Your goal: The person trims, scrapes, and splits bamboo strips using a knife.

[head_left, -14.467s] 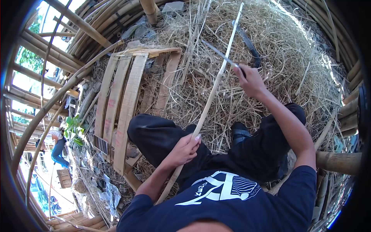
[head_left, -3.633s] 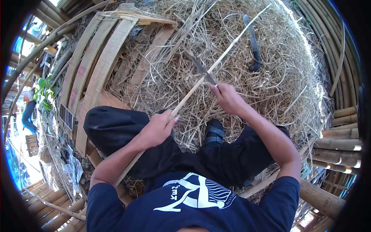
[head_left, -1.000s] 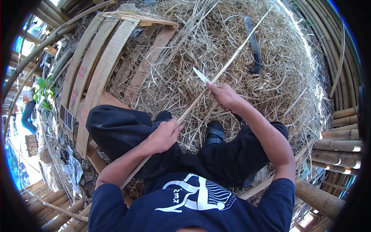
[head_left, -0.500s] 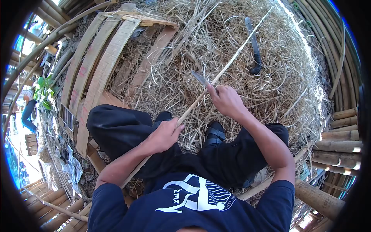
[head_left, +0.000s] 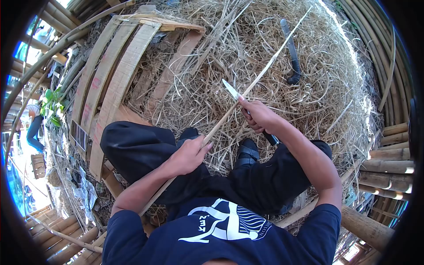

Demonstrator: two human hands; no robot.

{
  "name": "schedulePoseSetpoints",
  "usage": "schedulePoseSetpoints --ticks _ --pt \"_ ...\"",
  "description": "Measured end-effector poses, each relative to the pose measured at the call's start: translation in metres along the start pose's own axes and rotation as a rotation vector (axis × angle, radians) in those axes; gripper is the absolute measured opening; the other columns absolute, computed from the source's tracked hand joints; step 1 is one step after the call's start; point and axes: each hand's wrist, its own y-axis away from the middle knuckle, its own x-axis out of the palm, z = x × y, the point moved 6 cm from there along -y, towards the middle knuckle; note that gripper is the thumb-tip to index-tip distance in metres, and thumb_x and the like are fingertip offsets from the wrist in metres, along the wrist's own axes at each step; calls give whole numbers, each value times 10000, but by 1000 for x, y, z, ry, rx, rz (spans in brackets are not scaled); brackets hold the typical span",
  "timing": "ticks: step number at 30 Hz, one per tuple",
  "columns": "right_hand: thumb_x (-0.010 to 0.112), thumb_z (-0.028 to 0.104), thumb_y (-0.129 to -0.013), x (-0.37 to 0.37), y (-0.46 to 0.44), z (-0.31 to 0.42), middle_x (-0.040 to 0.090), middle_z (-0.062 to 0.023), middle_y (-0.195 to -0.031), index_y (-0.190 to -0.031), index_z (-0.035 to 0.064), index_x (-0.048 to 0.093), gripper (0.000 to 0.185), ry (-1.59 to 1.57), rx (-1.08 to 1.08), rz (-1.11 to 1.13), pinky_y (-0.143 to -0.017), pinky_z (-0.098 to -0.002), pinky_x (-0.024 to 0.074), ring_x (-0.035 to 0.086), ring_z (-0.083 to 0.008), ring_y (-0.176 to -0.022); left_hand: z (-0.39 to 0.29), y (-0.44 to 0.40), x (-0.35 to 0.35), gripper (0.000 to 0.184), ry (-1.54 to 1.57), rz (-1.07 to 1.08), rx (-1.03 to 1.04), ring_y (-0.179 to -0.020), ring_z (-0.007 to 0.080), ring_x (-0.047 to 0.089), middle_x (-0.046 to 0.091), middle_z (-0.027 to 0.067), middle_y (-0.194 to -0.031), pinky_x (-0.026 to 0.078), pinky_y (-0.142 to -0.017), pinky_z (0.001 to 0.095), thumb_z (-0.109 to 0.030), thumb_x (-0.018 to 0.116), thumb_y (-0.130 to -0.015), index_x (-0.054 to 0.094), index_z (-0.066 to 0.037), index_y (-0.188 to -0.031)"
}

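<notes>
A long, pale bamboo strip (head_left: 260, 73) runs slantwise from under my left forearm to the upper right. My left hand (head_left: 190, 155) is closed around it above my lap. In my right hand (head_left: 260, 117) is a knife (head_left: 230, 90), its bright blade pointing up and left across the strip and its dark handle end showing below the fist. The blade's base and my right thumb lie at the strip; whether the edge touches it I cannot tell. Beyond my right hand, a long dark tool with a curved black handle (head_left: 291, 57) lies on the shavings.
Curly bamboo shavings (head_left: 327, 97) cover the ground before my feet. On the left stands a slatted wooden frame (head_left: 117, 79). Bamboo poles (head_left: 386, 165) line the right side, and another person (head_left: 34, 130) is at the far left.
My right hand has turned, so the knife blade now shows its bright flat side and the handle end comes into view. My left hand and the bamboo strip stay nearly in place.
</notes>
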Motion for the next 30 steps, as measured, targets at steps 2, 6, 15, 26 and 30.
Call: schedulePoseSetpoints --ticks 2,6,15,26,30 --pt "400 504 -977 -1 9 15 508 -151 -512 -634 -33 573 661 341 -180 -257 -524 -428 438 526 -287 -487 0 -1 0 315 5 -12 7 -663 437 575 562 253 -649 426 -607 473 -243 485 -978 474 58 -887" --pt "386 453 -983 13 38 45 593 -267 -619 -710 -68 634 638 942 -465 -627 -630 -503 478 625 -428 -657 -3 1 -2 307 15 -9 -21 -602 360 515 521 204 -646 396 -587 426 -265 477 -989 464 19 -873" --pt "371 565 -968 4 -8 -11 488 -120 -501 -653 -45 591 721 -43 -13 61 -515 -412 445 475 -229 -461 0 1 -3 311 29 1 19 -624 381 525 522 207 -650 402 -606 438 -268 468 -990 474 29 -895" --pt "374 499 -984 12 28 32 553 -203 -532 -613 -48 591 696 698 -340 -461 -539 -454 471 566 -359 -486 0 -2 -2 300 4 -19 1 -631 394 530 519 207 -642 400 -600 440 -255 470 -986 476 24 -877" --pt "346 555 -980 8 5 -2 438 -54 -484 -576 12 501 695 95 -2 62 -416 -355 370 413 -175 -408 -1 -1 -3 296 18 -17 23 -614 379 522 517 201 -640 398 -595 435 -251 471 -986 471 22 -871"
